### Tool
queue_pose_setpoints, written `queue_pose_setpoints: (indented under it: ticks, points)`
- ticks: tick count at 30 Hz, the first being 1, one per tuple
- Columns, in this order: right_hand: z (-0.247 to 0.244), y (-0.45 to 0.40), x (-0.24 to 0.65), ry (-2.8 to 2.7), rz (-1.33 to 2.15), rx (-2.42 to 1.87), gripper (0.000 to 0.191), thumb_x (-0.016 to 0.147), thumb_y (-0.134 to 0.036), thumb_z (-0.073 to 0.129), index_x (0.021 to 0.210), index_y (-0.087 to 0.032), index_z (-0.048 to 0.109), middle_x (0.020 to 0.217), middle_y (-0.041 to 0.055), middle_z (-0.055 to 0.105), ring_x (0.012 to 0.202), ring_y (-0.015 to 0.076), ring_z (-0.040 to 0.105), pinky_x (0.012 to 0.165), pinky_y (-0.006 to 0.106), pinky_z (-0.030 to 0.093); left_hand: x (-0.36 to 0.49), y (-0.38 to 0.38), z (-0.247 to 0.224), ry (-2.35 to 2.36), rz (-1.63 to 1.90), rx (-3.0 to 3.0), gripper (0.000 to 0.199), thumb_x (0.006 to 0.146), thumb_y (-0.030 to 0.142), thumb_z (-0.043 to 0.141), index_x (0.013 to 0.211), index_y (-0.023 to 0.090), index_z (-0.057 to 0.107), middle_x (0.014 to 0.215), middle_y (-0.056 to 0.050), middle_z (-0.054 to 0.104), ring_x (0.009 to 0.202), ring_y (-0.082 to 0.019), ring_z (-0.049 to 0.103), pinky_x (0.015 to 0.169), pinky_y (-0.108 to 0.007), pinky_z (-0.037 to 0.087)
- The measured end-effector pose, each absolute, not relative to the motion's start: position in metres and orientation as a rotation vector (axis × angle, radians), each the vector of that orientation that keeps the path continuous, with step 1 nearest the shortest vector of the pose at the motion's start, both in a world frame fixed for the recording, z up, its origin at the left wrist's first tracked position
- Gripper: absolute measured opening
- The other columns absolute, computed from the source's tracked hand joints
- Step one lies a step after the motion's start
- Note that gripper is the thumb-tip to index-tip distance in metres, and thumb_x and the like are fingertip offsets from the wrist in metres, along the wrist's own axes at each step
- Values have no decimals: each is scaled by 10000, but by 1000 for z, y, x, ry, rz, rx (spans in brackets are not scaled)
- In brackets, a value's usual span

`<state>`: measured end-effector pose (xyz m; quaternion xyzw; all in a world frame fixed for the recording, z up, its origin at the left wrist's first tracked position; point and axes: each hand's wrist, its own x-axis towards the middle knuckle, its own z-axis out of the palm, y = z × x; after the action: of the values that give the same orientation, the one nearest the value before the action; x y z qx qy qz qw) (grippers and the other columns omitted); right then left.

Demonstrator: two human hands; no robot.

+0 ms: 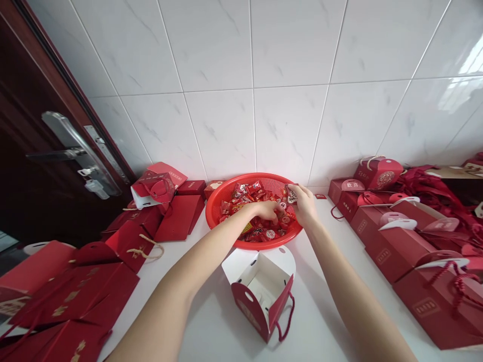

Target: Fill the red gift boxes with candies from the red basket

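A red perforated plastic basket [253, 246] full of wrapped candies [255, 188] stands against the wall. My left hand [267, 211] reaches in with curled fingers among the candies, and what its fingertips grip cannot be made out. At the right rim, my right hand [305, 202] is closed on a red-and-white wrapped candy [292, 195]. In front of the basket sits an open gift box [247, 306], red outside and white inside, with its flaps spread and a dark red cord handle [290, 317] hanging at its right.
Red gift boxes [79, 289] crowd the left side, some with cord handles. More closed boxes [405, 246] line the right, beside a heap of dark red bags [424, 188]. A tiled wall [287, 125] rises behind; a dark door [22, 100] with a metal handle is at left.
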<state>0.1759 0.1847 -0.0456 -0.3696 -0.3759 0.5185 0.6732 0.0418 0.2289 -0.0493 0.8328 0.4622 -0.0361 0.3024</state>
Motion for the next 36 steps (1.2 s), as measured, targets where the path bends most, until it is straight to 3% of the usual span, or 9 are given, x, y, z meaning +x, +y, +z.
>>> queue_pose_setpoints:
  ticks: [6, 12, 17, 22, 29, 33, 36]
  points:
    - [-42, 182, 176, -845, 1180, -843, 136, 594, -319, 704, 593, -218, 613, 604, -32, 600, 587, 138, 523, 537, 268, 427, 18, 239, -44, 1144, 274, 1978, 302, 700, 121, 589, 939, 188, 760, 868, -8, 736, 834, -175, 656, 736, -245, 505]
    - [-40, 180, 176, -860, 1202, -839, 137, 626, -324, 700, 613, -218, 614, 609, -30, 619, 604, 153, 564, 559, 276, 453, 16, 239, -48, 1248, 254, 2002, 205, 698, 122, 579, 829, 173, 728, 722, 16, 678, 646, -137, 581, 635, -242, 456]
    - [-41, 181, 175, -839, 1211, -814, 139, 598, -307, 724, 620, -208, 629, 633, -29, 637, 613, 140, 565, 559, 257, 454, 21, 236, -49, 1279, 201, 2051, 144, 757, 160, 570, 816, 181, 699, 769, 12, 697, 704, -146, 604, 689, -243, 455]
    - [-41, 181, 175, -860, 1199, -824, 155, 595, -330, 726, 619, -213, 627, 605, -32, 618, 604, 148, 562, 555, 268, 450, 23, 236, -51, 1348, 198, 2128, 162, 862, 310, 543, 844, 186, 646, 822, -20, 705, 796, -184, 626, 703, -264, 446]
    - [-44, 184, 176, -831, 1204, -812, 170, 580, -320, 741, 598, -202, 619, 590, -39, 594, 569, 118, 521, 505, 245, 395, 37, 225, -47, 1293, 137, 2336, 166, 730, 273, 694, 869, 201, 639, 922, -30, 687, 865, -220, 625, 736, -281, 440]
    - [-44, 185, 176, -829, 1218, -833, 190, 579, -348, 733, 609, -197, 622, 595, -32, 607, 562, 117, 530, 507, 242, 399, 56, 211, -43, 1125, -130, 2454, 228, 777, 377, 654, 933, 211, 664, 865, -36, 675, 806, -236, 631, 720, -313, 461]
    - [-44, 185, 175, -816, 1236, -824, 207, 576, -359, 735, 595, -197, 607, 576, -36, 599, 548, 114, 522, 510, 241, 393, 66, 204, -43, 1159, -283, 2423, 198, 773, 359, 643, 893, 204, 668, 810, -42, 653, 753, -243, 619, 674, -333, 467]
